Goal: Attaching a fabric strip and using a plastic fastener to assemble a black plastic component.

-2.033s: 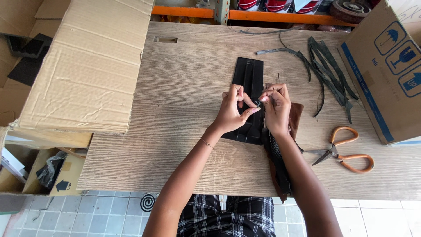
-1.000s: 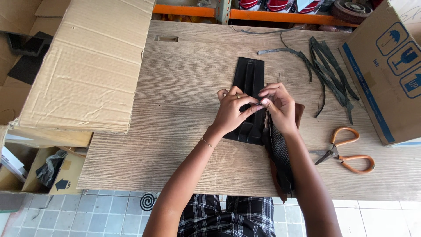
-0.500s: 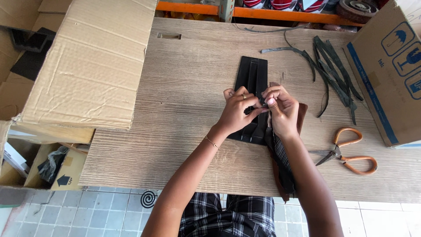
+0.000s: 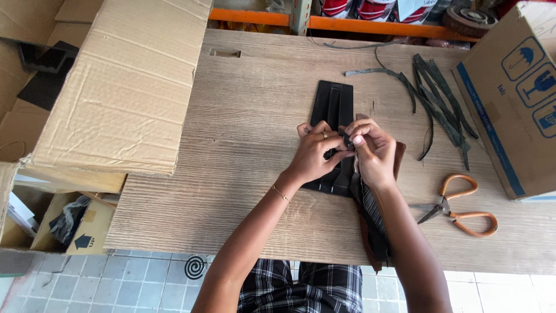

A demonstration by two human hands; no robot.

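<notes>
My left hand [image 4: 313, 152] and my right hand [image 4: 373, 149] meet fingertip to fingertip over a flat black grooved plate [image 4: 333, 104] lying on the wooden table [image 4: 243, 145]. Both pinch the top end of a bundle of dark strips [image 4: 368, 214] that runs down under my right forearm and hangs past the table's front edge. A brown piece lies under the bundle by my right wrist. The pinched spot itself is hidden by my fingers.
Orange-handled scissors [image 4: 457, 206] lie right of my right arm. Several loose dark strips [image 4: 434, 104] are spread at the back right. A cardboard box [image 4: 512, 98] stands at the right edge, a large cardboard flap [image 4: 127, 81] covers the left, and open boxes sit lower left.
My two hands have closed together over the black plate, fingertips now touching on the strip end. The head view has shifted slightly.
</notes>
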